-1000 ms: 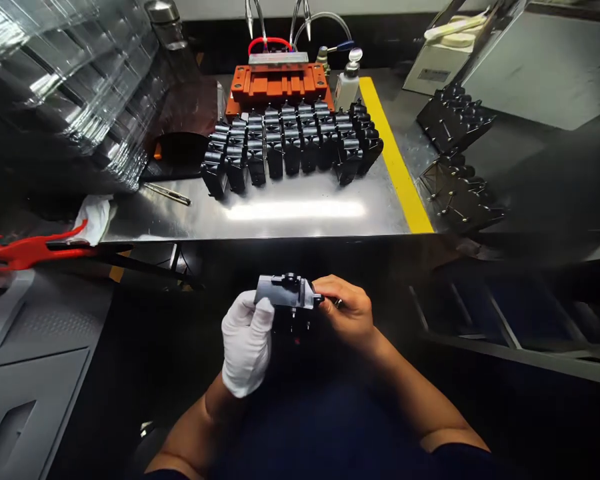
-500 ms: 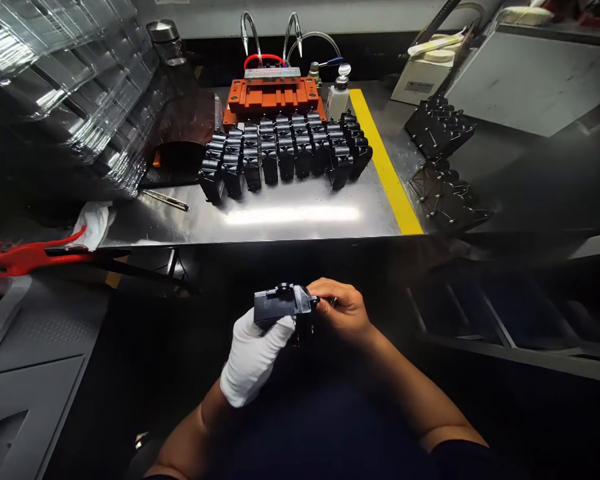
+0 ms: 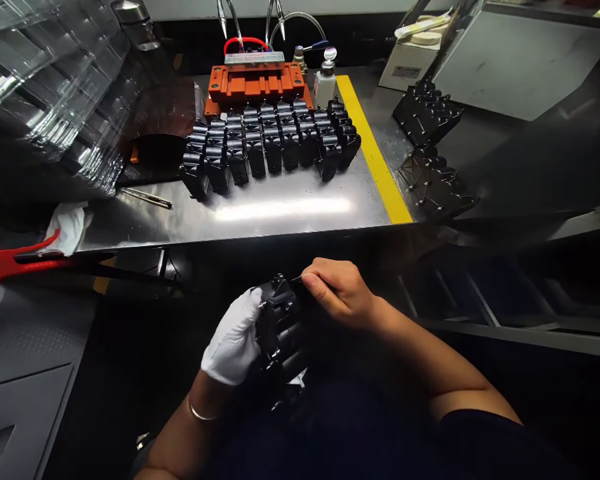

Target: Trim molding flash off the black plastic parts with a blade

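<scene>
My left hand (image 3: pixel 234 337), in a white glove, grips a black molded plastic part (image 3: pixel 280 327) in front of my body. The part is tilted, its rounded ribs and small pegs facing up. My bare right hand (image 3: pixel 340 290) is closed in a pinch just right of the part's upper end. From its fingertips a thin, narrow tool (image 3: pixel 296 278) points left toward the part's top edge. Most of the tool is hidden in the fingers, and I cannot tell its exact kind or whether it touches the part.
On the metal bench stand several similar black parts (image 3: pixel 265 143) in rows before an orange fixture (image 3: pixel 257 83). A pump bottle (image 3: pixel 325 83) is beside it. More black parts (image 3: pixel 435 183) lie right of the yellow tape (image 3: pixel 373 160). Clear plastic trays (image 3: pixel 55 87) are stacked left, near a metal pen-like tool (image 3: pixel 147 197).
My left hand has turned the black part so its ribbed side shows, upper end away from me. My right hand has drawn slightly back and up from it. The whole view has shifted a little.
</scene>
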A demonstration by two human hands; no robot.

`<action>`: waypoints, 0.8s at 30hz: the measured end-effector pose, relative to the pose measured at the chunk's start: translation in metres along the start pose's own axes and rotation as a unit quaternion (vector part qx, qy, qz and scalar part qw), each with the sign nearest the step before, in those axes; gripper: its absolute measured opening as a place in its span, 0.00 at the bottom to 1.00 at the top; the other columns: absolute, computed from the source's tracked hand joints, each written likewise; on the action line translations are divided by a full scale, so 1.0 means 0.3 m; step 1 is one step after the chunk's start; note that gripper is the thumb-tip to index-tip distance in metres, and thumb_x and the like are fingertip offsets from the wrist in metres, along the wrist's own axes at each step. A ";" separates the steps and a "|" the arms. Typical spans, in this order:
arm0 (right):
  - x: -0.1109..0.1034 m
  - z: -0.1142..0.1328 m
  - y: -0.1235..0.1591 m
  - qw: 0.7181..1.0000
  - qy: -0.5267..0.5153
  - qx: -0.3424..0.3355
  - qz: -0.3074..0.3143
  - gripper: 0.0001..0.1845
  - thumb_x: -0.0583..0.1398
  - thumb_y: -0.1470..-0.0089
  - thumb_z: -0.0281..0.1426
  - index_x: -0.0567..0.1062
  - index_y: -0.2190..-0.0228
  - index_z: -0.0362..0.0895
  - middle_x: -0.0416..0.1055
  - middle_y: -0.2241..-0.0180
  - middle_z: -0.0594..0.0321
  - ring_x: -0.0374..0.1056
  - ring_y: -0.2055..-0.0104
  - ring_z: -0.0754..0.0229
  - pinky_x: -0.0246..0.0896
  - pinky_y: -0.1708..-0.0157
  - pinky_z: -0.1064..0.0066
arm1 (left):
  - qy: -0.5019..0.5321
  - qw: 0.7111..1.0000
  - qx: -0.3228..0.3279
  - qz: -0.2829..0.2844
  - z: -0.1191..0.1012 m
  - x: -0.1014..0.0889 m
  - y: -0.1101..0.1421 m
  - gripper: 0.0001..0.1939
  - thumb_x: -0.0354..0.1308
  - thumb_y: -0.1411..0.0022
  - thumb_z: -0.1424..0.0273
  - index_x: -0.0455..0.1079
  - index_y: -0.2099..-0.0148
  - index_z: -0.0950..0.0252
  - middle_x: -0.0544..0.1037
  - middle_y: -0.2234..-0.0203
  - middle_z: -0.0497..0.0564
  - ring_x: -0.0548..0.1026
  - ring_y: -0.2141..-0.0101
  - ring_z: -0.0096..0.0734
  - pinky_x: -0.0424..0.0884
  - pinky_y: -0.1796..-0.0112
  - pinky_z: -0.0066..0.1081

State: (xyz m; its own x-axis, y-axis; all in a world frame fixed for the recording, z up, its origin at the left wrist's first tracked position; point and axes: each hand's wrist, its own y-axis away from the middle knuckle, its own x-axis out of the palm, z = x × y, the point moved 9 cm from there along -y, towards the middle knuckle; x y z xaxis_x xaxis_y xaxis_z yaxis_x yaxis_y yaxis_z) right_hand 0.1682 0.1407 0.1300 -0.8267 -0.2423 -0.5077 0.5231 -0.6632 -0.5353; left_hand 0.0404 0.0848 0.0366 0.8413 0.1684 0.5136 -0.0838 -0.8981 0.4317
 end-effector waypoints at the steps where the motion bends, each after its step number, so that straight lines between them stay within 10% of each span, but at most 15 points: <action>1: 0.000 0.017 -0.007 1.000 0.019 -0.022 0.006 0.12 0.53 0.38 0.27 0.71 0.73 0.40 0.66 0.79 0.64 0.61 0.77 0.67 0.58 0.75 0.74 | 0.014 1.000 -0.013 0.004 0.017 0.006 0.001 0.16 0.61 0.42 0.56 0.77 0.59 0.62 0.82 0.64 0.55 0.80 0.64 0.38 0.76 0.59 0.36; 24: 0.023 0.013 0.033 0.993 0.102 -0.035 0.044 0.15 0.54 0.38 0.29 0.74 0.75 0.40 0.68 0.81 0.64 0.61 0.79 0.67 0.55 0.77 0.75 | 0.039 0.998 -0.048 0.033 0.109 -0.010 -0.002 0.14 0.63 0.42 0.59 0.76 0.60 0.64 0.80 0.65 0.52 0.78 0.64 0.37 0.74 0.60 0.36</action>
State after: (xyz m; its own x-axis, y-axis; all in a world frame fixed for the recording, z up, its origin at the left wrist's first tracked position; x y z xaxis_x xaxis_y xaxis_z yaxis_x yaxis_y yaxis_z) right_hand 0.1669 0.1298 0.1240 -0.7221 -0.1430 -0.6768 0.6100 -0.5932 -0.5255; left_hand 0.0553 0.0716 0.0105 0.7882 0.1445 0.5982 -0.1917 -0.8661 0.4617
